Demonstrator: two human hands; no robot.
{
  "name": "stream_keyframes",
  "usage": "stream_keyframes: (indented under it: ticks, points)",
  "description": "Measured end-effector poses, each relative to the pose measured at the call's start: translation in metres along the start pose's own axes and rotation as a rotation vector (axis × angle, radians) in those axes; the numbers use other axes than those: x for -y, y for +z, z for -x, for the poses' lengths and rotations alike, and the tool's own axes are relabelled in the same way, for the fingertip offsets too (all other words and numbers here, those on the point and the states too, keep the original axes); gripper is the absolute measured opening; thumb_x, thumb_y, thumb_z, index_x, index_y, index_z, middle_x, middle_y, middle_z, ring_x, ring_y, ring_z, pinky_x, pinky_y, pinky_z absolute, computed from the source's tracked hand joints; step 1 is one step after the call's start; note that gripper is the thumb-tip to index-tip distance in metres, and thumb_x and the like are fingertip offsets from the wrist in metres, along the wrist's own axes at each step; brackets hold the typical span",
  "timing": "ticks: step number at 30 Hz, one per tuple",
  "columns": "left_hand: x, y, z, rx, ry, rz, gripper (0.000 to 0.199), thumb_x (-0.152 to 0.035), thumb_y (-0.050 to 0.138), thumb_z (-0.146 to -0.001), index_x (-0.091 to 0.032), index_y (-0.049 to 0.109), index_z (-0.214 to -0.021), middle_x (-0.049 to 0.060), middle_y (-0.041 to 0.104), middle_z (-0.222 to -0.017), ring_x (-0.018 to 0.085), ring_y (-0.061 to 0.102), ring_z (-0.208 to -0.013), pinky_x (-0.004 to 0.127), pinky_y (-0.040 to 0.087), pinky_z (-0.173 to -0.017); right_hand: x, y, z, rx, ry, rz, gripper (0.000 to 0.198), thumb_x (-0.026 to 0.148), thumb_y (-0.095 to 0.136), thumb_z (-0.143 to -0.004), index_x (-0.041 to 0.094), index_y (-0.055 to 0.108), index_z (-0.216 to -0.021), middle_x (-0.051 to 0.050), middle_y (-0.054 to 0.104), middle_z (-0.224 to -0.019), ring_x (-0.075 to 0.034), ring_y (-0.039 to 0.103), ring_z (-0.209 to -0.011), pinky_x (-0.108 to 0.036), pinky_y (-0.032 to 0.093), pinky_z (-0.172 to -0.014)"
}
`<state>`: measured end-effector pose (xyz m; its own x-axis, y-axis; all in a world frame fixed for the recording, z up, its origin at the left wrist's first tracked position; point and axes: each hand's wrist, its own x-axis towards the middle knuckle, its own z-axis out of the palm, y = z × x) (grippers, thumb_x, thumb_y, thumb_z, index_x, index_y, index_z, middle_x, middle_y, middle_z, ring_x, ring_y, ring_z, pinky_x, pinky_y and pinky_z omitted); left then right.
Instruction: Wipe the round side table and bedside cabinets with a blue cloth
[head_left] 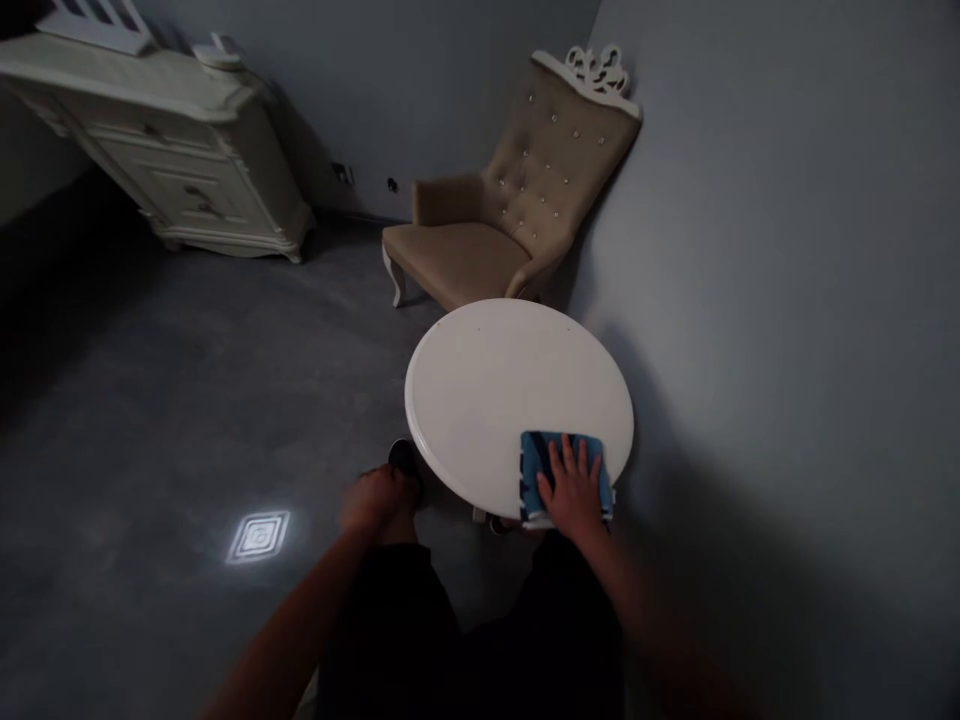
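A folded blue cloth with dark and white patterning lies at the near right edge of a round white table. My right hand lies flat on the cloth, fingers spread and pointing away from me, pressing it against the tabletop. Part of the cloth hangs at the rim. To the left of the table, my left hand is above my leg, slightly blurred. Its fingers look curled into a loose fist, and I see nothing in it.
Behind the table stands a brown tufted armchair with a carved white top. A white cabinet is at the back left, with a white slatted object on it. A grey wall runs close along the right. Light makes a diamond pattern on the floor.
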<state>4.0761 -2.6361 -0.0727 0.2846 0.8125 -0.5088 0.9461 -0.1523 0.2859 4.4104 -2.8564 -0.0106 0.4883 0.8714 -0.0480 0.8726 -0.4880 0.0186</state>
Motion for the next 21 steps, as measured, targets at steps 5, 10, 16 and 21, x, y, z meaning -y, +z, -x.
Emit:
stream_keyframes:
  ticks: [5, 10, 16, 21]
  points:
    - [0.001, 0.001, 0.002, 0.003, -0.007, 0.019, 0.057, -0.049, 0.038, -0.112, -0.016, 0.084, -0.120, 0.025, 0.085, -0.128, 0.038, 0.082, -0.119, 0.043, 0.060, -0.094, 0.011, 0.006, 0.030, 0.055, -0.002, -0.030, 0.079, 0.070, 0.043, -0.106, 0.048, 0.042, -0.182, 0.011, 0.025, -0.192, -0.040, 0.010, -0.182, -0.076, 0.012, -0.147]
    - [-0.003, 0.000, -0.003, 0.017, -0.030, 0.011, 0.054, -0.049, 0.042, -0.110, -0.017, 0.084, -0.117, 0.023, 0.086, -0.125, 0.038, 0.082, -0.117, 0.042, 0.060, -0.094, 0.001, -0.015, -0.066, 0.053, -0.077, 0.003, 0.080, 0.065, 0.038, -0.113, 0.031, 0.042, -0.185, -0.002, 0.023, -0.195, -0.048, 0.015, -0.181, -0.081, 0.015, -0.143]
    - [0.001, 0.000, -0.017, 0.025, -0.058, -0.016, 0.054, -0.050, 0.039, -0.111, -0.020, 0.083, -0.108, 0.021, 0.087, -0.122, 0.036, 0.082, -0.117, 0.040, 0.059, -0.091, -0.011, -0.025, -0.252, 0.007, 0.015, 0.049, 0.080, 0.062, 0.028, -0.119, 0.021, 0.035, -0.186, -0.013, 0.021, -0.196, -0.052, 0.020, -0.178, -0.083, 0.018, -0.139]
    - [0.013, 0.000, -0.030, 0.046, -0.111, 0.004, 0.052, -0.049, 0.038, -0.111, -0.022, 0.082, -0.102, 0.018, 0.087, -0.115, 0.035, 0.082, -0.110, 0.039, 0.056, -0.085, -0.021, -0.028, -0.388, -0.009, 0.103, 0.046, 0.082, 0.065, 0.019, -0.119, 0.021, 0.033, -0.187, -0.017, 0.022, -0.196, -0.053, 0.024, -0.175, -0.085, 0.021, -0.136]
